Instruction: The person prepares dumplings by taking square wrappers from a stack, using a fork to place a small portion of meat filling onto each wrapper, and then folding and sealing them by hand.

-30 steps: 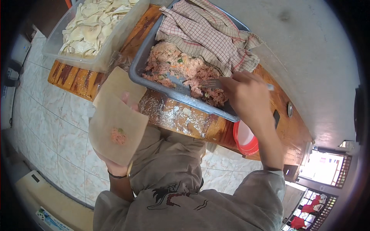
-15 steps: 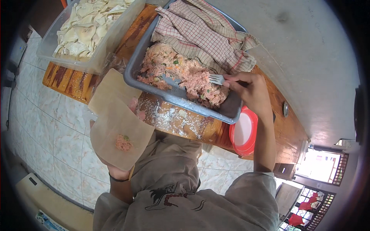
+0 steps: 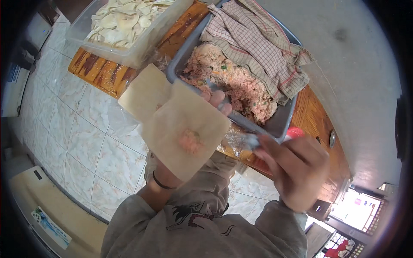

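1. Wrapper sheet (image 3: 165, 122): carried on the left hand (image 3: 167, 171), left of centre. A small portion of meat filling (image 3: 190, 142) is seen on it. A second sheet (image 3: 144, 88) is partly covered by it, toward the far left.
2. Change of sheet position: the wrapper sheet has been brought to the tray (image 3: 280, 122). Its far corner now overlaps the near left rim in view; half a second ago it was shown apart from that rim.
3. Left hand state: the sheet is supported from beneath, with fingertips (image 3: 217, 98) visible past its far right edge. The palm is hidden; whether the sheet is pinched cannot be told.
4. Right hand state: the fork (image 3: 246, 141) is pinched between thumb and fingers of the right hand (image 3: 299, 170).
5. Change of fork position: the fork has been withdrawn from the meat mixture (image 3: 228, 77) and is held just right of the wrapper sheet. Its tines are blurred; any load cannot be told.
6. Meaning: the work is judged to be centred at the sheet rather than at the mixture.
7. Surroundings: the far part of the tray is covered by a checked cloth (image 3: 260, 47). The red bowl (image 3: 295, 133) is mostly hidden.
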Tool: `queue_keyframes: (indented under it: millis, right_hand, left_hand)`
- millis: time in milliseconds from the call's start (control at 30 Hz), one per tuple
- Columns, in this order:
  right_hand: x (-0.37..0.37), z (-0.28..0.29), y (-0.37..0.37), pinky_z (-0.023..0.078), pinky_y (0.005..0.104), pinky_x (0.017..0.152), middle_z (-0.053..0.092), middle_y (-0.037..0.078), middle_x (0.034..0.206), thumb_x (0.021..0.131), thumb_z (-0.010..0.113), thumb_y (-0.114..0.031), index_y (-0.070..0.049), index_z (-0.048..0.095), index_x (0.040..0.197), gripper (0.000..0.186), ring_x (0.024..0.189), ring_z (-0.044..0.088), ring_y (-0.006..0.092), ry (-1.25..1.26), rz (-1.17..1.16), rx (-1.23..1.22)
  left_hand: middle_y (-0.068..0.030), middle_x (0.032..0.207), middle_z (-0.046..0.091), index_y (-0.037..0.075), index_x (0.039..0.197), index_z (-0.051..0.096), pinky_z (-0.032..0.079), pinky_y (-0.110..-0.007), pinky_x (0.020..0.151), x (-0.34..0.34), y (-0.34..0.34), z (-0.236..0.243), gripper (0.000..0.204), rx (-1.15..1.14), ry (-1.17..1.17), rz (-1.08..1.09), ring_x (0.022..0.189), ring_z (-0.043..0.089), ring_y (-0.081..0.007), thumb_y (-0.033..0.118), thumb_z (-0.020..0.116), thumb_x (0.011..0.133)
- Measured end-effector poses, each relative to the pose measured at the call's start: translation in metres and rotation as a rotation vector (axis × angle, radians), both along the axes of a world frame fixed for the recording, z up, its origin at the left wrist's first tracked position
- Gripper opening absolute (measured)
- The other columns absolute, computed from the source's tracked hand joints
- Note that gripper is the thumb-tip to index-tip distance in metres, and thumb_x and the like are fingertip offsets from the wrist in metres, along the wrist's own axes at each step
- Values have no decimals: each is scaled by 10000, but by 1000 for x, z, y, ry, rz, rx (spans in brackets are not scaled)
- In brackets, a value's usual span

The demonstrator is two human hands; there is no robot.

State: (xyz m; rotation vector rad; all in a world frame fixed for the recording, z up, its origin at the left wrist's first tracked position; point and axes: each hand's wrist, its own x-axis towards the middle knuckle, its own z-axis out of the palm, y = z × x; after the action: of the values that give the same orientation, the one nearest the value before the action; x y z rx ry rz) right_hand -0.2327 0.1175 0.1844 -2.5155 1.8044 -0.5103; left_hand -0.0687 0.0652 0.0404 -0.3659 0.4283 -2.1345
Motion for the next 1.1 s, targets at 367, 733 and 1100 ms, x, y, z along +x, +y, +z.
queue_keyframes:
  millis: [367,733,1100]
  right_hand:
    - [4,-11,-14,366,289,526,504,-21,693,628,678,-139,-79,703,894,274,629,518,130,91,205,-4]
    - [-38,-1,-59,494,381,629,600,73,691,718,619,-113,-88,699,812,126,708,624,249,424,-179,-65]
    - [-36,-31,-41,277,531,1080,627,87,1195,731,759,-309,-143,706,1087,396,1202,520,292,8,-157,-88]
  left_hand:
    - [-242,1526,261,-28,1490,197,174,-475,1191,2,13,4,859,-147,-224,-115,1423,249,-373,648,160,961]
    - [-227,1503,261,33,1503,198,211,-596,1146,44,24,-4,854,-16,-280,-96,1406,265,-403,675,268,944]
    - [-243,1536,219,210,1512,266,188,-684,1075,-11,22,10,937,-155,-229,-510,1394,234,-438,823,361,810]
